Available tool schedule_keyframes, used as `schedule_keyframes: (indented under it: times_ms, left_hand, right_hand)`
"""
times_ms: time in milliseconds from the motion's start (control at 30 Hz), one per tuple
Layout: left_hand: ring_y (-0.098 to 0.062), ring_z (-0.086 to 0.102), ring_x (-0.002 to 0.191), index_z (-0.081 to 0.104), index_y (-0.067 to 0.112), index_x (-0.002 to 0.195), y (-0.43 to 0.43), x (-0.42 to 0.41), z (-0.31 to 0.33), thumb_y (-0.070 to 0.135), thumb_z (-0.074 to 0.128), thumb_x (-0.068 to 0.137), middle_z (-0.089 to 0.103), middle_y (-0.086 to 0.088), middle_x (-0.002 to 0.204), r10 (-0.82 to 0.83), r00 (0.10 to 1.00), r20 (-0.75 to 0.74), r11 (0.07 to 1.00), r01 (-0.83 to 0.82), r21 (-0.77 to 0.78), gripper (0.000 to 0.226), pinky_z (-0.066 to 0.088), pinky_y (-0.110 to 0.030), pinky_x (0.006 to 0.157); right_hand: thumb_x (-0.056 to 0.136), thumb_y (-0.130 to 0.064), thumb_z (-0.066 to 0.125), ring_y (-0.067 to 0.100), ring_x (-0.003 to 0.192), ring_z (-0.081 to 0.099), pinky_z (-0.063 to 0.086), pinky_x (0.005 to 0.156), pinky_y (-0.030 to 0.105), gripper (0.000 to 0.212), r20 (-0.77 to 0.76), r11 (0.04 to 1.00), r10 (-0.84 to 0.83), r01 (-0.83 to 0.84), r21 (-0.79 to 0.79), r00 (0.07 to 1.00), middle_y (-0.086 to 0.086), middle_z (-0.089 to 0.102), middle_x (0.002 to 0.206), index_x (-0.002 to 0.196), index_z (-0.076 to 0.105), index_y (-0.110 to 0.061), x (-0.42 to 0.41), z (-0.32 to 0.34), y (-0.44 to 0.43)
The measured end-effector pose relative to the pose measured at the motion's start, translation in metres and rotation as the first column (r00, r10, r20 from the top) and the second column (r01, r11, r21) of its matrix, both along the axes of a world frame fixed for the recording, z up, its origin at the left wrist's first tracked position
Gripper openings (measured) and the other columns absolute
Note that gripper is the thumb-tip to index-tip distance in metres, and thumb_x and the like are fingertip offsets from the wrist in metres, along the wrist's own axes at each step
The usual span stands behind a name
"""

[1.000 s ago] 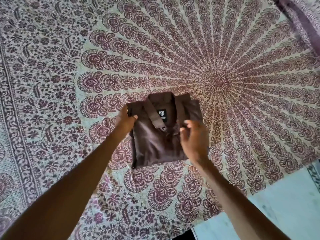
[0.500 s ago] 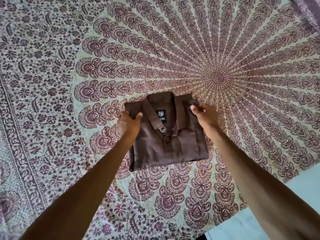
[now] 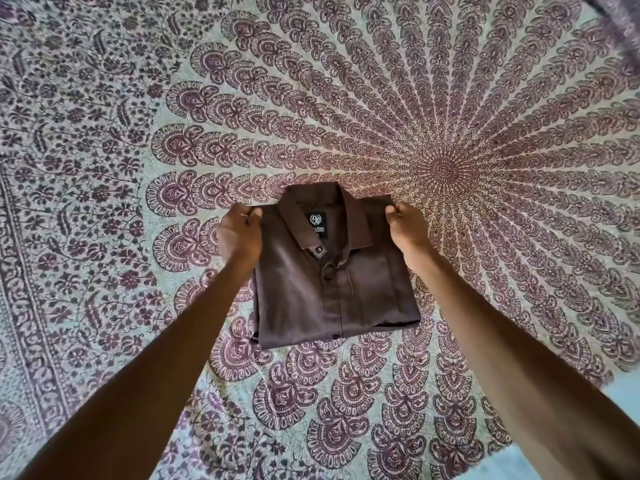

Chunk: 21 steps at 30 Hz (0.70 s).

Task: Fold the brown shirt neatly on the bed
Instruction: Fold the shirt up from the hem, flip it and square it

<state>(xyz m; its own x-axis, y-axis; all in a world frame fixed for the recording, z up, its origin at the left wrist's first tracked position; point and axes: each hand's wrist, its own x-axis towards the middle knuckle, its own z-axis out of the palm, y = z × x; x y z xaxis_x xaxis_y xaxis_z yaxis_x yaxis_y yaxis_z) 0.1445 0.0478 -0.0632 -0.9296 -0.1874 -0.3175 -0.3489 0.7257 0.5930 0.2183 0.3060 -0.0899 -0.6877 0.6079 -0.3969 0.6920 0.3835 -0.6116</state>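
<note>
The brown shirt lies folded into a compact rectangle on the bed, collar and black neck label facing up, button placket down the middle. My left hand pinches the shirt's upper left corner at the shoulder. My right hand pinches the upper right corner. Both arms reach in from the bottom of the view.
The bed is covered by a cream and maroon mandala-print sheet that fills nearly the whole view. The bed's near edge and a pale floor show at the lower right. A fold of purple cloth sits at the top right corner.
My right hand has moved from the shirt's front up to its upper right corner, and both hands now grip the top corners. The shirt lies flatter and squarer.
</note>
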Motion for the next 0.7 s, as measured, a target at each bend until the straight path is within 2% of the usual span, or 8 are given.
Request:
schedule_keyframes:
  times_ms: [100,200,267,367,433,500,600,700]
  left_hand:
    - [-0.031,0.064,0.093,0.06,0.005,0.111,0.002,0.002,0.0,0.029,0.051,0.097,0.068,-0.018,0.103,0.042,0.999,-0.013,0.999,-0.042,0.003,0.029,0.04,-0.03,0.069]
    - [-0.034,0.06,0.108,0.061,0.001,0.116,-0.005,0.006,0.0,0.026,0.039,0.101,0.063,-0.022,0.118,0.164,0.969,0.184,0.982,-0.177,0.057,0.036,0.041,-0.033,0.076]
    - [-0.031,0.062,0.099,0.062,0.002,0.115,-0.018,0.017,-0.002,0.022,0.043,0.099,0.062,-0.021,0.121,0.21,0.908,0.362,0.918,-0.311,0.247,0.033,0.046,-0.031,0.074]
    - [-0.015,0.059,0.063,0.059,0.016,0.082,-0.037,0.043,-0.005,0.011,0.047,0.097,0.067,-0.008,0.086,0.167,0.81,0.562,0.807,-0.44,0.394,0.02,0.046,-0.027,0.062]
    - [-0.012,0.059,0.056,0.055,0.015,0.077,-0.039,0.054,-0.005,0.004,0.047,0.095,0.067,0.005,0.058,0.129,0.785,0.605,0.744,-0.48,0.465,0.022,0.047,-0.025,0.061]
    - [-0.008,0.062,0.05,0.058,0.012,0.079,-0.038,0.054,-0.005,0.002,0.049,0.094,0.067,0.006,0.055,0.091,0.791,0.605,0.735,-0.463,0.495,0.019,0.051,-0.021,0.054]
    - [-0.004,0.055,0.037,0.056,0.012,0.075,-0.035,0.049,-0.003,0.002,0.046,0.096,0.06,0.007,0.045,0.094,0.793,0.602,0.72,-0.472,0.51,0.026,0.045,-0.013,0.04]
    - [-0.012,0.051,0.05,0.056,0.014,0.075,-0.036,0.048,-0.003,0.005,0.04,0.099,0.058,0.001,0.055,0.071,0.788,0.612,0.714,-0.468,0.52,0.03,0.046,-0.015,0.045]
  right_hand:
    - [0.099,-0.026,0.048,0.025,0.07,0.048,0.023,0.06,0.031,0.031,-0.001,0.994,0.026,-0.026,0.107,1.0,0.012,0.058,0.073,0.074,0.055,-0.009,0.001,0.0,-0.004]
    - [0.102,-0.03,0.041,0.027,0.072,0.047,0.019,0.061,0.03,0.035,-0.041,0.994,-0.045,0.049,0.102,0.998,0.011,0.056,0.077,0.081,0.058,-0.007,0.009,0.01,-0.008]
    - [0.104,-0.026,0.035,0.023,0.074,0.043,0.018,0.062,0.031,0.038,0.009,0.989,-0.065,0.064,0.135,0.998,0.007,0.053,0.08,0.086,0.06,-0.003,0.023,0.016,-0.007]
    - [0.1,-0.019,0.044,0.023,0.069,0.045,0.022,0.06,0.033,0.042,0.042,0.995,-0.036,0.032,0.093,0.998,0.008,0.053,0.066,0.059,0.051,-0.012,0.055,0.013,-0.008]
    - [0.096,-0.029,0.054,0.021,0.059,0.043,0.023,0.056,0.036,0.047,-0.013,0.998,-0.046,0.047,0.035,0.999,0.005,0.047,0.054,0.052,0.045,-0.013,0.072,0.009,-0.009]
    - [0.09,-0.039,0.059,0.017,0.057,0.047,0.027,0.054,0.034,0.041,-0.032,0.997,-0.077,0.077,-0.004,0.996,0.006,0.053,0.057,0.063,0.062,-0.008,0.075,0.006,-0.009]
    - [0.086,-0.033,0.07,0.015,0.067,0.056,0.039,0.062,0.031,0.025,-0.01,0.966,-0.231,0.228,-0.125,0.973,0.005,0.064,0.068,0.075,0.071,-0.011,0.062,0.002,-0.01]
    - [0.083,-0.029,0.074,0.013,0.069,0.056,0.042,0.067,0.029,0.025,-0.009,0.942,-0.294,0.288,-0.17,0.956,0.014,0.069,0.072,0.074,0.071,-0.006,0.054,-0.006,-0.011]
